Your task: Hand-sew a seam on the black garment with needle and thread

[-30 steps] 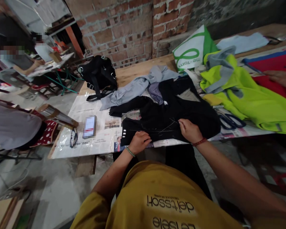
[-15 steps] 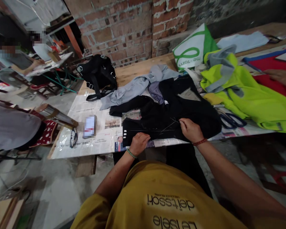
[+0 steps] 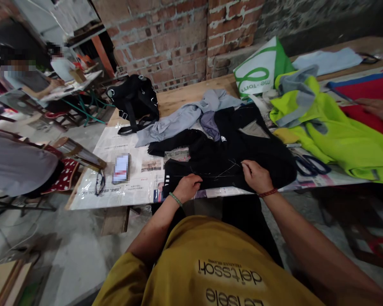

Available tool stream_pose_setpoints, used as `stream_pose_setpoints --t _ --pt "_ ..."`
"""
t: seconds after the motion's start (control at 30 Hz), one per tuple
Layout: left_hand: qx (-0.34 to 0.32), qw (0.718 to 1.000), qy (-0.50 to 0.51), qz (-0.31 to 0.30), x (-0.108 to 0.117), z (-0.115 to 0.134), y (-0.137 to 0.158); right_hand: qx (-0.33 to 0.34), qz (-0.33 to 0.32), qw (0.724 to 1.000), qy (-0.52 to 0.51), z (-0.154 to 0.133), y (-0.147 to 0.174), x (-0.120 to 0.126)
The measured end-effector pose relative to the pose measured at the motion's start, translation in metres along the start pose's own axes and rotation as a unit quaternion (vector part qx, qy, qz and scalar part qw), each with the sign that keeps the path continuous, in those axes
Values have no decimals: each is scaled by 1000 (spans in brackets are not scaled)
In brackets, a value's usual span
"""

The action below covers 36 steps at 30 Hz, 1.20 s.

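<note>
A black garment (image 3: 207, 151) with pale stitch lines and a small white logo lies spread near the table's front edge. One sleeve with white stripes at its cuff runs along that edge. My left hand (image 3: 189, 187), a green bead bracelet at the wrist, has its fingers closed on the sleeve's near edge. Farther right, my right hand (image 3: 257, 174) pinches the same garment beside the end of a pale line. The fingertips of both hands are partly hidden. Behind the black garment lies a light grey garment (image 3: 175, 119).
Navy-handled scissors (image 3: 309, 165) lie right of my right hand. Beyond them are a neon yellow garment (image 3: 341, 127) and a green-white bag (image 3: 258, 70). A phone (image 3: 121, 168), glasses (image 3: 100, 182) and a black bag (image 3: 135, 100) sit left. Another person's hand (image 3: 378, 108) is far right.
My left hand has shifted slightly away from my body along the sleeve. My right hand stays at nearly the same spot on the black garment. The camera view has moved a little.
</note>
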<state>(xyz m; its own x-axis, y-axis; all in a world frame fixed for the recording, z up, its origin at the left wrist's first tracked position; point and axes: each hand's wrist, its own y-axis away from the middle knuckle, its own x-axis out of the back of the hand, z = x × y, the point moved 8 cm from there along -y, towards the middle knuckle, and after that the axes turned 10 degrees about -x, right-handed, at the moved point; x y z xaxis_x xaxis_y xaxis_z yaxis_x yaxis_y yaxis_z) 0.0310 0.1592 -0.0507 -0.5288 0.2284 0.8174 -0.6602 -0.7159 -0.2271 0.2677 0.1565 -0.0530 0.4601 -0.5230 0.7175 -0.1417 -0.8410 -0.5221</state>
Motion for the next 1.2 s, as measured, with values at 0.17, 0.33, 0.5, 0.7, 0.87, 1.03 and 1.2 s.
stream_pose_setpoints --t 0.17,0.33,0.5,0.7,0.87,1.03,1.2 --pt "-16 996 -39 84 -3 6 5 4 -2 1000 5 -2 0 1" --pt "-52 983 -6 178 -8 5 15 -12 -19 1000 -1 0 0 0" --pt "-70 979 46 186 -6 6 16 -47 -13 998 -31 9 -5 -1" --pt "-68 975 72 198 -2 5 17 -107 -10 989 -105 -2 -16 16" --pt "-90 972 98 196 -2 7 17 23 -104 984 -140 -79 -23 21" --pt "-111 969 94 198 -3 10 19 163 -287 941 -70 -126 -9 -25" --pt "-111 973 87 181 -5 9 19 210 -350 911 60 -126 5 -48"
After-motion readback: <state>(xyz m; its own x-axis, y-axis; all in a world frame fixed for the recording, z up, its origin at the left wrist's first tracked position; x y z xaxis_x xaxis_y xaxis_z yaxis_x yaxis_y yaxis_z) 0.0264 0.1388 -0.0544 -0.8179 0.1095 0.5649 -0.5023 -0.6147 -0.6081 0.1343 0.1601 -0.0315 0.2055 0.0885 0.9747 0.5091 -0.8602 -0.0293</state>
